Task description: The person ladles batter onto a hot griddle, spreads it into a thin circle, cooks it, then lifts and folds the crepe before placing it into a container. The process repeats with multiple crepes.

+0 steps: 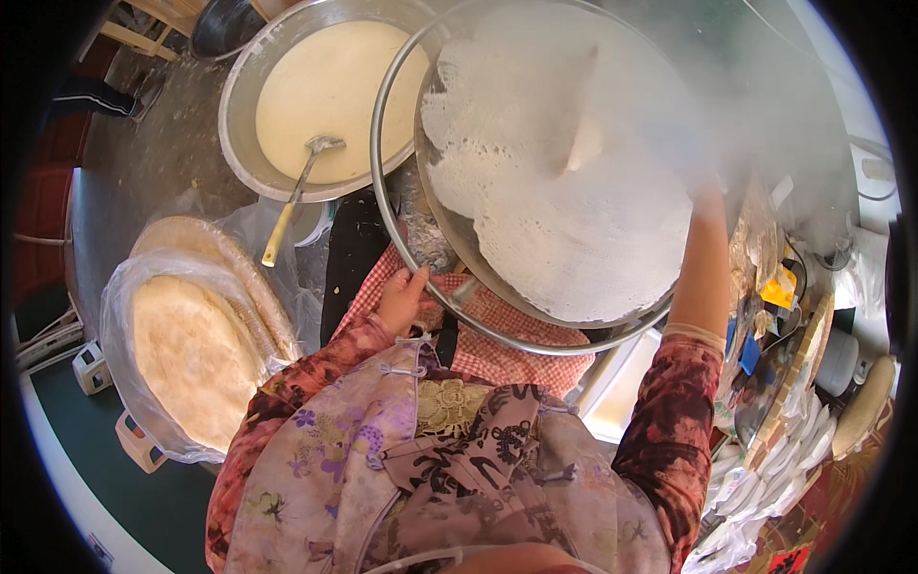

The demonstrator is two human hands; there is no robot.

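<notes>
A round griddle bears a white, spread layer of batter, with steam drifting over it and blurring a tan shape near its middle. A metal rim circles the griddle. My left hand grips that rim at the lower left, above a red checked cloth. My right hand reaches over the griddle's right side into the steam, which hides its fingers. At the upper left, a metal basin holds cream batter, with a yellow-handled ladle resting in it.
Stacked flatbreads in clear plastic lie at the lower left. A dark bowl stands at the top left, near someone's shoe and trouser leg. At the right are cluttered boards, plastic bags, containers and cords.
</notes>
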